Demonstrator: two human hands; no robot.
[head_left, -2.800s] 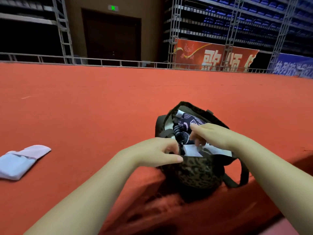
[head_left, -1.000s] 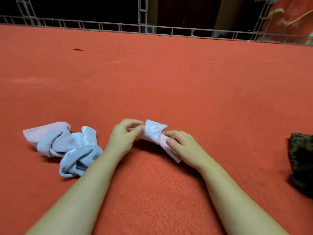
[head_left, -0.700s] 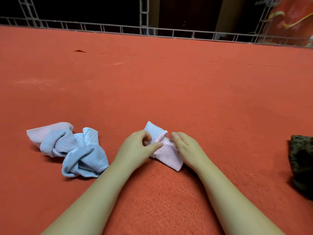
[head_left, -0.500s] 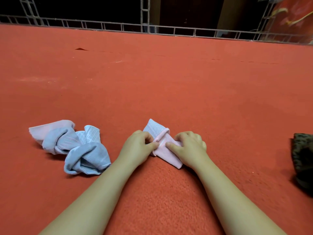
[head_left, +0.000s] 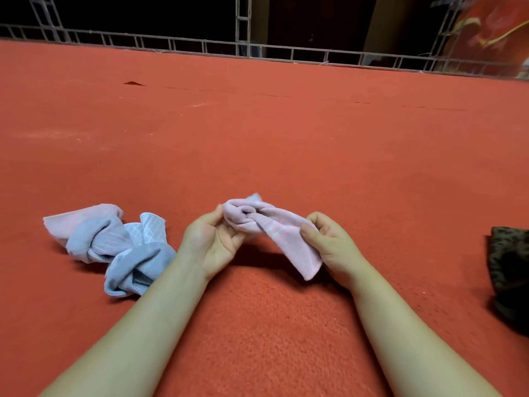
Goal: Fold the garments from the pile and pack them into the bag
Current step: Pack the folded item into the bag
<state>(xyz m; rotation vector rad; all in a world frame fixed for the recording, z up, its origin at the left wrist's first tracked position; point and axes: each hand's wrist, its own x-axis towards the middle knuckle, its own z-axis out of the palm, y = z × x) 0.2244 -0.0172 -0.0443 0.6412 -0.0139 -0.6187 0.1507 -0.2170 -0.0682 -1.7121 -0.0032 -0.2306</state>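
You hold a pink sock (head_left: 270, 226) stretched between both hands, raised off the red carpet, its left end bunched, its right end hanging loose. To your left a crumpled pile of pale blue and pink socks (head_left: 114, 246) lies on the carpet. A leopard-print bag (head_left: 511, 270) sits at the right edge, partly cut off.

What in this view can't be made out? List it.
- Bag, head view: cut off by the right edge; opening and contents unseen.
- Pink sock: left hand and right hand cover its ends.
- Pile: crumpled; count unclear.
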